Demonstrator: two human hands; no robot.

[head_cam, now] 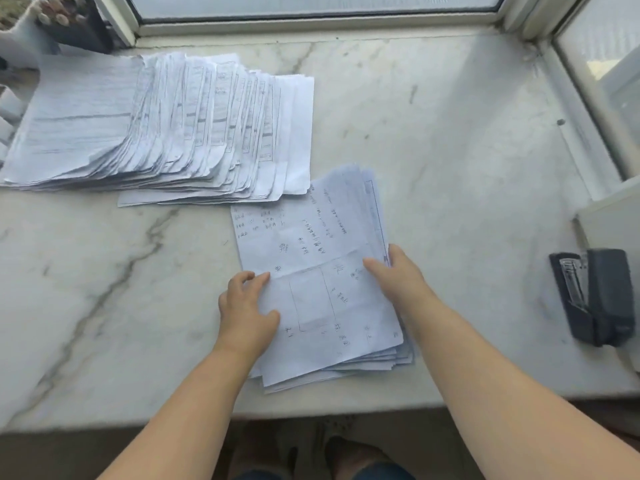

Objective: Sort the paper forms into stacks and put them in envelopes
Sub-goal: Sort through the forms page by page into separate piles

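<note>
A small stack of handwritten paper forms (pixel 322 271) lies near the front of the marble sill (pixel 450 150). My left hand (pixel 247 306) grips the stack's left edge, thumb on top of the upper sheet. My right hand (pixel 398 275) holds the right edge, thumb lying over the top sheet and fingers along the side. A large fanned pile of printed forms (pixel 156 126) sits at the back left, its near corner just touching the small stack. No envelope is in view.
A dark stapler (pixel 595 296) lies at the right near the sill's front edge. A window frame (pixel 311 22) runs along the back and right. Dark containers (pixel 69 22) stand at the far left corner. A white object (pixel 613 220) sits beyond the stapler.
</note>
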